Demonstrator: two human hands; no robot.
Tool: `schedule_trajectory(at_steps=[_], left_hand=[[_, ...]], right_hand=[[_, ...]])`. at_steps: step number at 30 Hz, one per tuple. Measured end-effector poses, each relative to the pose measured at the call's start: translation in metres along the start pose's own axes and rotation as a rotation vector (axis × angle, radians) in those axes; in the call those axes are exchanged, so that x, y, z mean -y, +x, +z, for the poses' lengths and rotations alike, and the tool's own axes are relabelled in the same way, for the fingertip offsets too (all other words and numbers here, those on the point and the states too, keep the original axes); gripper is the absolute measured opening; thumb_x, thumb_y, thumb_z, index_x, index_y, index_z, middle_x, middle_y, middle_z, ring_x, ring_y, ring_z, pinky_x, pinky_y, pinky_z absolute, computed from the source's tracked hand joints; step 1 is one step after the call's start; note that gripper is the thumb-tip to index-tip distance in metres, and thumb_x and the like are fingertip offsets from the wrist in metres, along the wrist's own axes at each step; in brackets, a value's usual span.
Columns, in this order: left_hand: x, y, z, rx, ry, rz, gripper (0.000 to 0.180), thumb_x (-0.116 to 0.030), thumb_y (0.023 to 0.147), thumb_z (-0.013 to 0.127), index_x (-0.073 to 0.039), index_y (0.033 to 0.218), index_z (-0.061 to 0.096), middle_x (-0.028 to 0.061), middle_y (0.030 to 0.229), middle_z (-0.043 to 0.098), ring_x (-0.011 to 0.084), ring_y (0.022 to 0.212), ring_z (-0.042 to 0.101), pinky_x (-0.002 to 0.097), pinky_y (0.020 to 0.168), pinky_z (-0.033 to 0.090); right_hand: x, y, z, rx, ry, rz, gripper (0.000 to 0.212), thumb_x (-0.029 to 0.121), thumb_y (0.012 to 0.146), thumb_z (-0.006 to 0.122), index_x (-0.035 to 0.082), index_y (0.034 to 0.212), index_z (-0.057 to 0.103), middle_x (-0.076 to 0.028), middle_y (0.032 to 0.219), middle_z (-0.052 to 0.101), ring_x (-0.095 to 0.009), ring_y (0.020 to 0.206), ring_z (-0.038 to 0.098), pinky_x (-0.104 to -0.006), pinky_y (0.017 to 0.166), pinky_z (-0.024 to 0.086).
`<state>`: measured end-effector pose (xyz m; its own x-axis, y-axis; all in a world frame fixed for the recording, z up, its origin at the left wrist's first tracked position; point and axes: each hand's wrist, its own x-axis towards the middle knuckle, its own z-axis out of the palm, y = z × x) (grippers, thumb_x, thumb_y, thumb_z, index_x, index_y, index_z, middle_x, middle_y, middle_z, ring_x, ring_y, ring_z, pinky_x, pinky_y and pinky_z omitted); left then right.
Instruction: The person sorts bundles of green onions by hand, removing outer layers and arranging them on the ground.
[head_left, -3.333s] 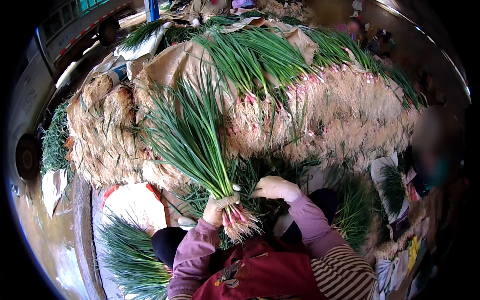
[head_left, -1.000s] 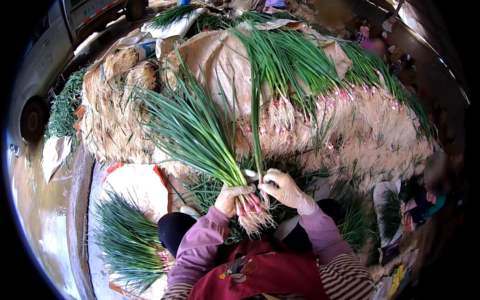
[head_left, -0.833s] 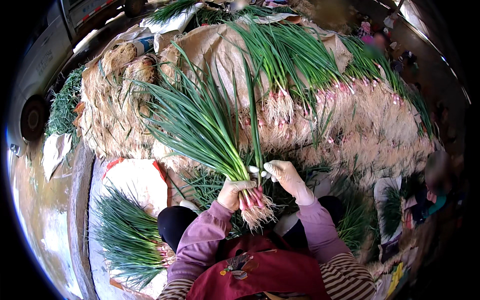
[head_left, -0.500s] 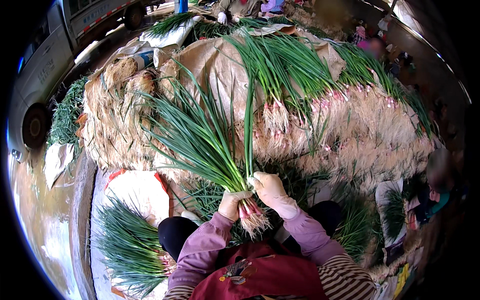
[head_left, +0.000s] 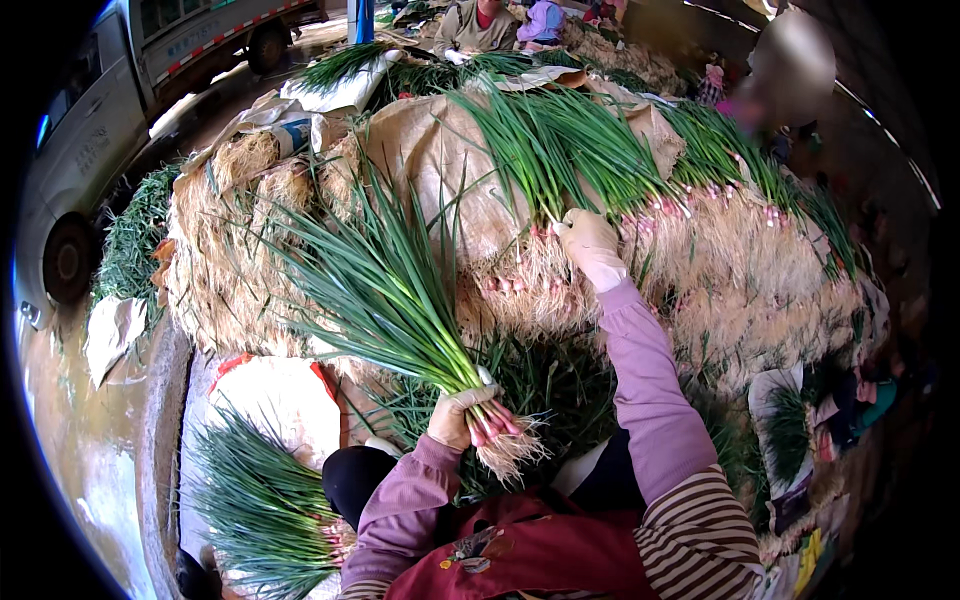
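Gripping tight down low, the left hand (head_left: pixel 455 418) has its gloved fingers wrapped round a bunch of green onions (head_left: pixel 385 290) just above the bulbs. That bunch runs on a slant: pinkish bulbs and pale roots hang at the lower right, close to the person's lap, and the green leaves fan out up and to the left, over the straw-coloured root mass of the big pile (head_left: pixel 720 290). So the long axis goes from lower right to upper left, roots toward the body, tips away.

Up ahead, the right hand (head_left: pixel 590 240) is stretched far out, arm nearly straight in its purple sleeve, and it sits at the base of the leaves in a heap of onions (head_left: pixel 560 140) on a brown sack (head_left: pixel 440 170). Its gloved fingers look curled in among the stalks, possibly pinching one or two, but the leaves cover the fingertips and I can't tell for sure.

More loose onions (head_left: pixel 255 500) lie at the lower left beside a white bag (head_left: pixel 275 400), partly cut off by the dark rim. A truck (head_left: pixel 110 120) stands top left, bent by the lens. Faces at the far edge are blurred.
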<state>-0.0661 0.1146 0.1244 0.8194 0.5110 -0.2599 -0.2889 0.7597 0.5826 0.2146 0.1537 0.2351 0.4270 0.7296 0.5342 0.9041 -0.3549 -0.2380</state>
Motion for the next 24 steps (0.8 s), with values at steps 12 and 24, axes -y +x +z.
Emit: schedule_trajectory(at_steps=[12, 24], left_hand=[[0.008, 0.002, -0.008, 0.041, -0.035, 0.010, 0.037, -0.003, 0.075, 0.054, 0.003, 0.110, 0.048, 0.0220, 0.087, 0.061, 0.0306, 0.061, 0.062, 0.0356, 0.053, 0.053], [0.014, -0.002, -0.007, -0.022, -0.172, 0.087, 0.034, 0.006, 0.072, 0.059, 0.001, 0.104, 0.048, 0.0123, 0.080, 0.059, 0.0314, 0.065, 0.063, 0.0401, 0.058, 0.053]], right_hand=[[0.044, -0.164, -0.005, 0.678, 1.007, 0.365, 0.024, 0.024, 0.087, 0.061, 0.001, 0.092, 0.064, 0.001, 0.065, 0.055, -0.006, 0.060, 0.048, -0.0221, 0.054, 0.038], [0.021, -0.178, 0.050, 1.166, 0.002, -0.105, 0.024, 0.024, 0.071, 0.064, 0.006, 0.087, 0.067, -0.018, 0.086, 0.064, -0.034, 0.083, 0.062, -0.0400, 0.075, 0.049]])
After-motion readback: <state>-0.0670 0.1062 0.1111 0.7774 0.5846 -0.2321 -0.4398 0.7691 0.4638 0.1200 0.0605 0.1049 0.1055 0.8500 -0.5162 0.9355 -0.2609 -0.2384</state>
